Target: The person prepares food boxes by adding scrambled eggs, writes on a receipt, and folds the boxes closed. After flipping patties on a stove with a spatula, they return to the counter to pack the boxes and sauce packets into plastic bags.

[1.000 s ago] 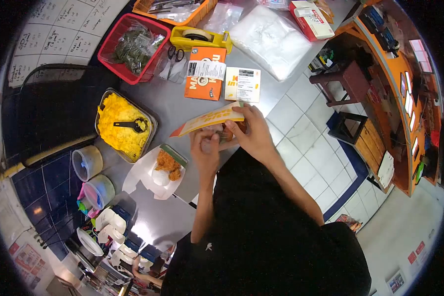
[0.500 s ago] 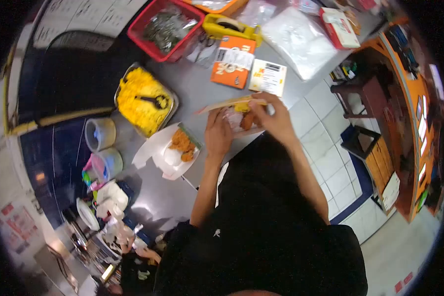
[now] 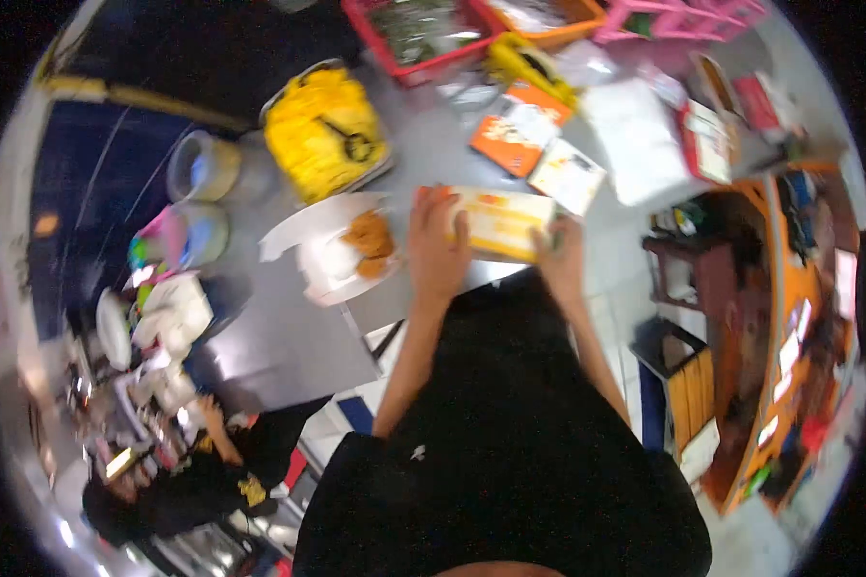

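Observation:
A closed cardboard food box (image 3: 503, 223) with a yellow and white printed lid lies at the table's near edge. My left hand (image 3: 439, 252) grips its left end, fingers over the top. At its right end my right hand (image 3: 561, 258) holds the side, slightly blurred. The food inside is hidden under the lid. To the left, an open white food box (image 3: 293, 229) holds fried chicken (image 3: 369, 240) beside white rice (image 3: 331, 254). Beyond my hands lie an orange printed box (image 3: 505, 144) and a white and yellow box (image 3: 568, 177).
A metal tray of yellow food (image 3: 308, 125) with a black spoon (image 3: 354, 144) stands behind the open box. Farther back are a red basket (image 3: 431, 67), a yellow tape dispenser (image 3: 531, 67) and white plastic bags (image 3: 635, 144). A co-worker (image 3: 178, 471) stands lower left, near plastic tubs (image 3: 202, 168).
The lid of the box between my hands has come down over its yellow and brown food. My right hand has moved from the lid's edge to the right side. The camera view has shifted.

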Demonstrator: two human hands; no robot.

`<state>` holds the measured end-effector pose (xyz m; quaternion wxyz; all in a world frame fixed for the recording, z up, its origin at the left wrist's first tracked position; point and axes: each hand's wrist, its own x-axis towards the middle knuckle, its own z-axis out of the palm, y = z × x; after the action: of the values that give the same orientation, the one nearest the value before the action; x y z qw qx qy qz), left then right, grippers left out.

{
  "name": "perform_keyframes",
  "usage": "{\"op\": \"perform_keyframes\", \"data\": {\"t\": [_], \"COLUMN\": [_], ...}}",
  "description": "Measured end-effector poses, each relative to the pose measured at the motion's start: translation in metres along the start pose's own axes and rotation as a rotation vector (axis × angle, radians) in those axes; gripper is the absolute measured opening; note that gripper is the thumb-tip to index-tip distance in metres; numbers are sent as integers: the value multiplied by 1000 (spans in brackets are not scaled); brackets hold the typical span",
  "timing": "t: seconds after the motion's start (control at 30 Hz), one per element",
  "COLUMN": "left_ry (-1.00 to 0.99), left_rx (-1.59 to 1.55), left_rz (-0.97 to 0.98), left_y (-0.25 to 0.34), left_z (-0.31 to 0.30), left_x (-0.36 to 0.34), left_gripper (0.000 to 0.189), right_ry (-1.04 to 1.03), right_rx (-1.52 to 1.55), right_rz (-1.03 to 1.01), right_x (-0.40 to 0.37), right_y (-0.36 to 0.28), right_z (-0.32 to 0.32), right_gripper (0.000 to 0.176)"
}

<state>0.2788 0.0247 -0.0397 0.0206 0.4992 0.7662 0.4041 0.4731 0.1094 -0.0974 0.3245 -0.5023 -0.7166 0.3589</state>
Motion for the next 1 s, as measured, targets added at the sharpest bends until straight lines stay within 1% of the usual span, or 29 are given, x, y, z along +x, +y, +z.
{"op": "perform_keyframes", "data": {"t": [0.03, 0.07, 0.1, 0.13, 0.2, 0.23, 0.27, 0.3, 0.33, 0.37, 0.4, 0.43, 0.47, 0.5, 0.53, 0.57, 0.63, 0.7, 0.77, 0.9, 0.97, 1.0], "left_ry": [-16, -68, -112, -118, -269, -346, -376, -392, -404, -448, -467, -510, -548, -557, -577, -596, -606, -607, -458, -409, -420, -414], "left_rx": [-55, 125, 324, 315, -37, -140, -131, -135, -138, -59, -49, -78, -107, -97, -144, -192, -233, -276, -406, -348, -390, -390], "left_rz": [21, -25, -61, -32, -380, -536, -518, -553, -589, -609, -603, -657, -711, -706, -686, -666, -679, -721, -632, -685, -676, -687], "left_y": [-3, -11, -18, -21, -30, -25, -26, -27, -27, -29, -27, -24, -22, -26, -33, -39, -17, -6, -9, -5, 0, -5], "left_z": [18, 37, 52, 60, 59, 53, 50, 47, 43, 37, 30, 23, 20, 23, 29, 35, 29, 26, 39, 51, 50, 50], "left_x": [-1, -7, -6, -2, -5, 2, 5, 8, 13, 19, 23, 27, 28, 23, 16, 10, 18, 4, -7, -15, -13, -20], "left_gripper": [38, 49, 60, 60, 79, 82, 82, 82, 81, 77, 77, 74, 71, 71, 67, 63, 61, 59, 60, 64, 66, 66], "right_ry": [4, 17, -5, -9, -5, 21, -3, -31, -11, -15, -28, -82, -76, -77, -75, -116, -111, -132, -81, -68, -178, -190], "right_rx": [-97, -89, -7, 133, 250, 260, 246, 233, 243, 142, 40, 10, 17, -8, -33, 16, 27, 30, 136, 178, 21, 19], "right_rz": [74, 67, 105, 194, 284, 305, 352, 401, 423, 398, 372, 350, 361, 344, 325, 343, 392, 443, 387, 384, 259, 257], "right_x": [-3, -3, -1, 2, 5, 7, 13, 15, 18, 22, 23, 24, 21, 15, 12, 8, 9, -2, -5, -5, -5, -9], "right_y": [10, 3, 7, 4, -7, -11, -15, -19, -23, -27, -32, -35, -32, -26, -28, -29, -29, -25, -11, -13, -2, 1], "right_z": [8, 9, 11, 11, 8, 5, 3, 0, -2, -4, -8, -13, -9, -1, 2, 1, 2, 5, 16, 17, 11, 9], "right_gripper": [42, 50, 55, 56, 61, 61, 63, 64, 64, 64, 65, 64, 64, 64, 64, 64, 63, 62, 58, 55, 59, 59]}}
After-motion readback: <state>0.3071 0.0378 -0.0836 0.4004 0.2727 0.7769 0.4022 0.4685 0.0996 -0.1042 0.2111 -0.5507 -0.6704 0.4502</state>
